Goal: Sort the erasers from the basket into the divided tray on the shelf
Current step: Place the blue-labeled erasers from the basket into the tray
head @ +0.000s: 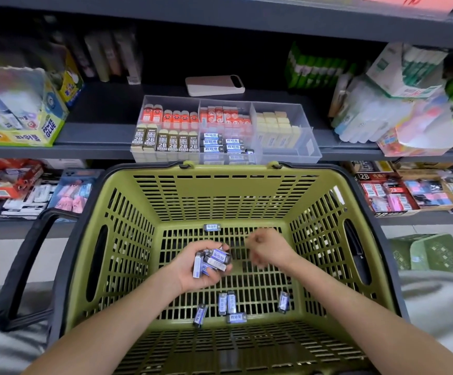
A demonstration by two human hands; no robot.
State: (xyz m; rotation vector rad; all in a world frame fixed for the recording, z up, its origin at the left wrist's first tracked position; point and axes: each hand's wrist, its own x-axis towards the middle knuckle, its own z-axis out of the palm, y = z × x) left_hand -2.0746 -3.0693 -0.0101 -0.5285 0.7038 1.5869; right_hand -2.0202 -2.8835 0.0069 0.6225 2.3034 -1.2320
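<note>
Both of my hands are inside the olive-green basket [220, 185]. My left hand [193, 272] cups a bunch of blue-and-white erasers [213, 262] in its palm. To its right, my right hand [267, 251] hovers blurred above the basket floor with fingers curled; nothing shows in it. Several more blue-and-white erasers lie loose on the basket floor [230, 304], one alone by the far wall [212, 227]. On the shelf behind the basket stands the clear divided tray [295, 155], with orange, brown 2B, blue and cream erasers in separate compartments.
A white phone or power bank [214, 85] lies on the shelf behind the tray. A glue box [19, 115] stands left, packaged goods [398, 104] right. Lower shelves hold more stationery. A green crate [425, 253] sits on the floor at right.
</note>
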